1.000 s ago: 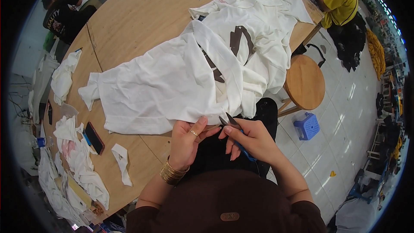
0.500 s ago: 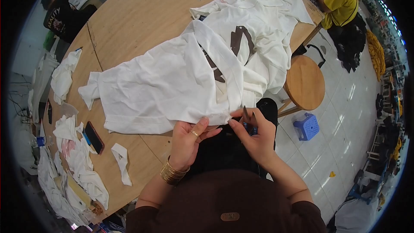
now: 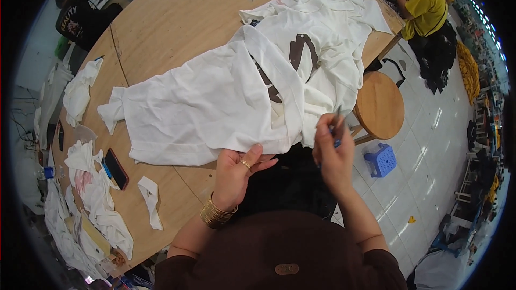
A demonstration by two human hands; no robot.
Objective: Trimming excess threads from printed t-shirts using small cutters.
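A white garment (image 3: pixel 199 102) lies spread over the wooden table with its near edge at the front. My left hand (image 3: pixel 236 172) pinches that edge between thumb and fingers; it has a ring and several gold bangles on it. Off to the right, my right hand (image 3: pixel 332 153) is closed round small blue-handled thread snips (image 3: pixel 339 121), blades pointing up and away. The snips are apart from the edge in my left hand and beside the garment's right folds. Dark brown printed shapes (image 3: pixel 302 56) show on the crumpled white cloth further back.
On the table's left lie a phone (image 3: pixel 116 168), a white fabric strip (image 3: pixel 150 202) and white scraps (image 3: pixel 97 198). A round wooden stool (image 3: pixel 379 107) and a blue plastic stool (image 3: pixel 380 160) stand at right. Two people sit beyond, one in yellow (image 3: pixel 427 11), one in black (image 3: pixel 80 16).
My right hand has moved right and up, away from the garment's edge, with the snips still in it. My left hand keeps its hold almost in place.
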